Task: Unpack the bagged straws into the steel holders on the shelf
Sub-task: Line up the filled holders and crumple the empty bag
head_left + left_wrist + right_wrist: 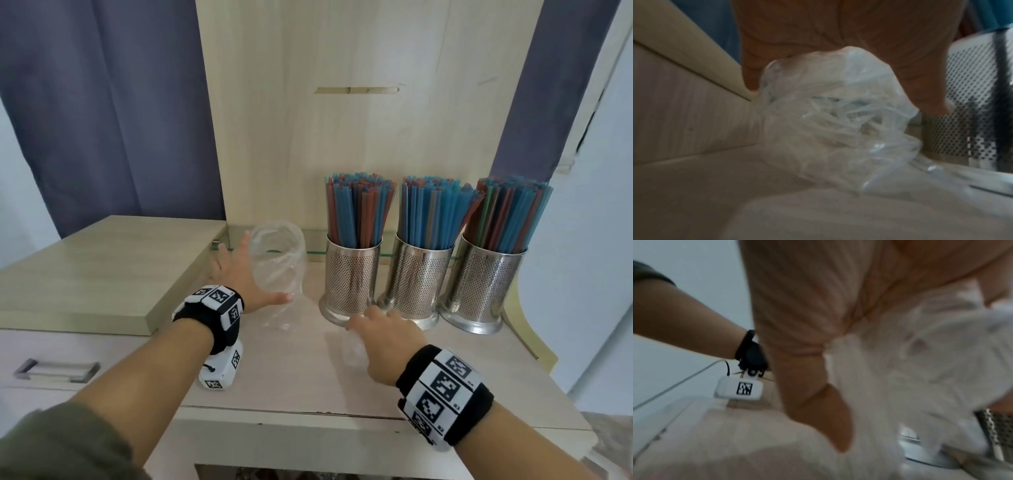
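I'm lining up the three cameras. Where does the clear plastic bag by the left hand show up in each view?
Head: clear plastic bag left of centre, empty, beside the open left hand, left of the steel holders.
Left wrist: bag fills the centre, under the palm.
Right wrist: blurred clear plastic at the right hand; whether it is the same bag, I cannot tell.
Shared landmark: the leftmost perforated steel holder.

No words, brand names or numbers can be read anywhere. The only signs are black-and-white square code patterns on the left wristband (pixel 219 301), the right wristband (pixel 445 394), and the small white box (pixel 222 371) under the left wristband.
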`<state>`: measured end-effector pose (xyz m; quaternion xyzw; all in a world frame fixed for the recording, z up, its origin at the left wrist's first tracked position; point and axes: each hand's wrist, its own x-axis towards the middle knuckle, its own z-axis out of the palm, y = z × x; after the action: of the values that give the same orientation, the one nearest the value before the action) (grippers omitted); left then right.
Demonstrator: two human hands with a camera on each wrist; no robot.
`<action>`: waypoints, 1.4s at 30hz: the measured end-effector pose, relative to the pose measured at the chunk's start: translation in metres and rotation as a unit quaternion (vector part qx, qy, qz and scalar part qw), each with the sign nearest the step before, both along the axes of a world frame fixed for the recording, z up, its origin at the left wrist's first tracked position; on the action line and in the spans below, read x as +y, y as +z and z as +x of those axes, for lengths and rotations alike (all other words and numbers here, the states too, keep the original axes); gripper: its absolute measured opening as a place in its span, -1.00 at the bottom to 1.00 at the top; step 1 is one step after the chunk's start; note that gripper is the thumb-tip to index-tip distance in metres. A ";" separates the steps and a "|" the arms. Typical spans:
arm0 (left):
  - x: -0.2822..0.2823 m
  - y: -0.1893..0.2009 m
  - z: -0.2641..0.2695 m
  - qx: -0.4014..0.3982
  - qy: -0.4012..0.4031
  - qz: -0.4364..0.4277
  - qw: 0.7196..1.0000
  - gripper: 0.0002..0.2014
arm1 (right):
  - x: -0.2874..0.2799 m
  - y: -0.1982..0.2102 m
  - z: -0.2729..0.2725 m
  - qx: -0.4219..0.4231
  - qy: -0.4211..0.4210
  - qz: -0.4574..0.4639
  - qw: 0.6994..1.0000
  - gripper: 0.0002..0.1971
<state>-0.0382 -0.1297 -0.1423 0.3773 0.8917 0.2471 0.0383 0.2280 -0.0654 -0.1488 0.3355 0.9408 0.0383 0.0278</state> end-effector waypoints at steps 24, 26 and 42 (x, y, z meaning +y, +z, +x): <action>-0.067 0.062 0.106 -0.010 -0.331 -0.053 0.942 -0.34 | -0.004 0.016 -0.011 0.455 0.176 -0.041 0.872 0.04; -0.063 0.056 0.116 0.075 -0.319 -0.048 0.943 -0.25 | 0.002 0.017 -0.006 0.481 0.143 -0.027 0.865 -0.29; -0.004 0.037 0.168 0.164 -0.310 0.186 0.918 -0.32 | -0.001 0.047 0.066 0.472 0.090 -0.365 0.798 -0.27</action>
<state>0.1296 -0.1333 -0.1052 0.6704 0.6620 0.3185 -0.1045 0.2943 -0.0666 -0.1023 0.1906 0.8078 -0.4686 -0.3026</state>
